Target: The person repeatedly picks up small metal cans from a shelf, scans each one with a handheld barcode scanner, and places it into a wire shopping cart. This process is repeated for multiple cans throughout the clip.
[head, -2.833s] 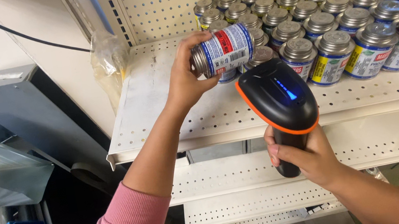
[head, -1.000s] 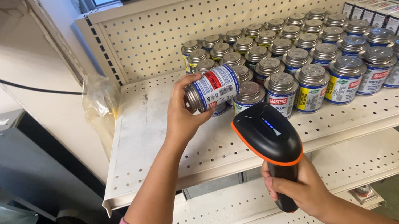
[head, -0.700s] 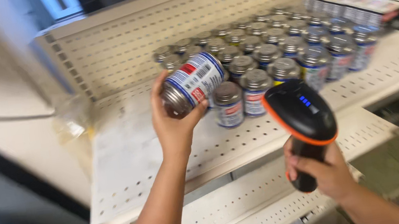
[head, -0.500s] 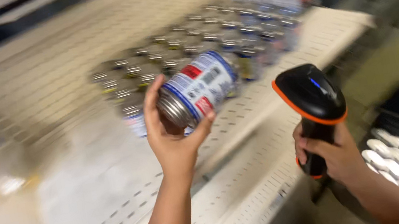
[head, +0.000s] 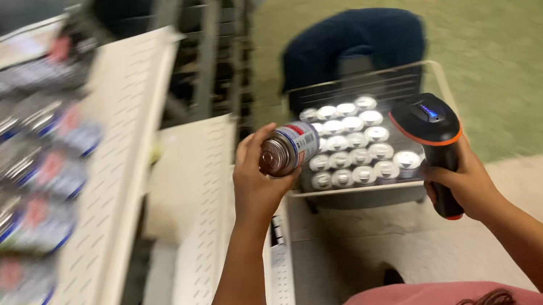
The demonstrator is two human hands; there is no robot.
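Leftmost, rows of shelf cans (head: 16, 210) are sitting blurred on a pale perforated shelf (head: 127, 125), with a lower shelf (head: 200, 208) of the same kind stepping out below it. Moving right, the left hand (head: 257, 190) is gripping a small metal can (head: 288, 148) around its body, fingers wrapped behind and thumb in front. That can is lying on its side, its long axis running roughly left to right and tilting slightly upward to the right; its dark round lid is facing left and toward the camera, while the labelled body in red, white and blue is pointing right, toward the cart. It is hovering in the air just in front of a wire cart (head: 440, 84), whose tray is holding neat rows of silver-topped cart cans (head: 351, 146). Behind the cart, a dark blue rounded object (head: 352, 43) is resting on the green floor (head: 522, 22). Farther right, the right hand (head: 465, 186) is clenching the handle of a black and orange handheld scanner (head: 429, 130), its head pointing up and away, a blue light showing on top.
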